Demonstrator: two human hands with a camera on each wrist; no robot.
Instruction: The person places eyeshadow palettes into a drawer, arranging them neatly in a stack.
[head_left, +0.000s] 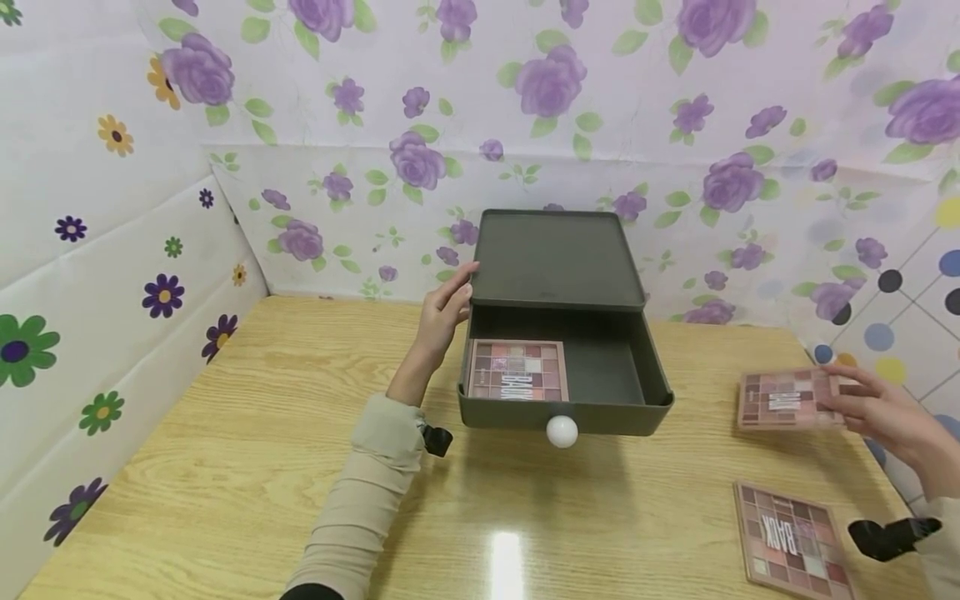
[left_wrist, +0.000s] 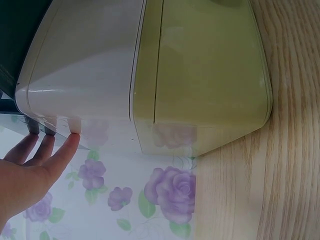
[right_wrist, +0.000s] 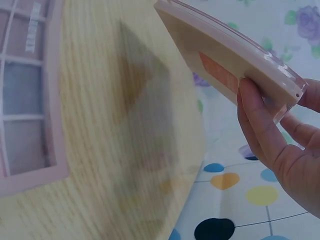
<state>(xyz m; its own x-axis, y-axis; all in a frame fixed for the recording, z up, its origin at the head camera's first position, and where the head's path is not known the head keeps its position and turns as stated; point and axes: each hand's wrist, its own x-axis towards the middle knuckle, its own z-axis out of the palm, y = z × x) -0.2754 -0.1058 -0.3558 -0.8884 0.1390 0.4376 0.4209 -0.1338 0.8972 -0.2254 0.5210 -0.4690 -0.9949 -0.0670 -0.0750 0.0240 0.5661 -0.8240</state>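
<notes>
In the head view, we see a box (head_left: 558,258) with a dark, tray-like top at the middle of the frame, its drawer (head_left: 611,371) pulled out towards the bottom, with a round white knob (head_left: 562,432) on the front. One palette (head_left: 517,375) lies in the left part of the drawer. Left of the box, our left hand (head_left: 442,317) touches its side with outstretched fingers, grasping nothing. At the right edge, our right hand (head_left: 896,421) pinches a second palette (head_left: 783,400) by its right end. A third palette (head_left: 795,537) lies at lower right on the wooden table (head_left: 262,467). Behind everything, we have a white cloth (head_left: 337,221) printed with purple roses.

In the left wrist view, we find the glossy side of the box filling the upper middle, white towards the left and pale yellow towards the right. From the left edge, our extended fingertips rest against its lower left part.

In the right wrist view, we grasp the second palette at upper right between fingers and thumb, tilted and lifted off the table; its underside shows a pinkish-orange label (right_wrist: 218,71). A shadow falls on the wood near the centre, and the third palette lies at upper left, partly cut off.
</notes>
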